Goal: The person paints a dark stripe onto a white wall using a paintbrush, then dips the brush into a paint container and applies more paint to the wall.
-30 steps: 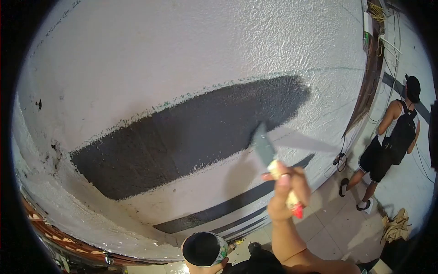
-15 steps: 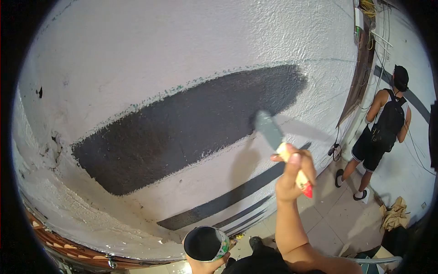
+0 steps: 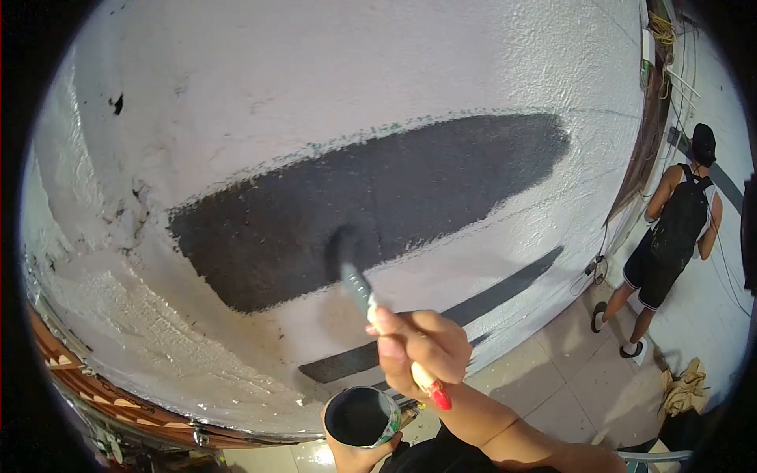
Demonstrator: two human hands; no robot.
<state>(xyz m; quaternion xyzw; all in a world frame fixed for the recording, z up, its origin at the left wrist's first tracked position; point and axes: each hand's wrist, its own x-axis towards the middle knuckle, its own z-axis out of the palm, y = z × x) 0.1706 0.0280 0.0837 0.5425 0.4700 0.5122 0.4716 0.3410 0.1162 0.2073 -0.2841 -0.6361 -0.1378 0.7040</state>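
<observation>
My right hand [image 3: 426, 351] is closed round the pale handle of a paintbrush [image 3: 356, 285], whose red handle end pokes out below my fingers. The brush's bristles, dark with paint, overlap the lower middle of a wide dark grey stripe [image 3: 441, 181] on the white wall [image 3: 331, 71]. Low in the view, my left hand [image 3: 355, 457] wraps round a paint cup [image 3: 392, 422] with a green-patterned side. Dark grey paint [image 3: 355, 418] is inside it. Below the wide stripe runs a narrower grey stripe [image 3: 505, 284], partly hidden behind my right hand.
To the right, a person [image 3: 694, 205] with a black backpack stands facing another wall, which bears a grey stripe. Crumpled brown paper or cloth [image 3: 684, 386] lies on the tiled floor [image 3: 544, 386]. Cables [image 3: 661, 30] hang by the wall's corner. A reddish-brown edge [image 3: 118, 406] runs along the lower left.
My right hand and the brush have moved left and down along the wide stripe. The view has shifted left. My left hand still holds the cup.
</observation>
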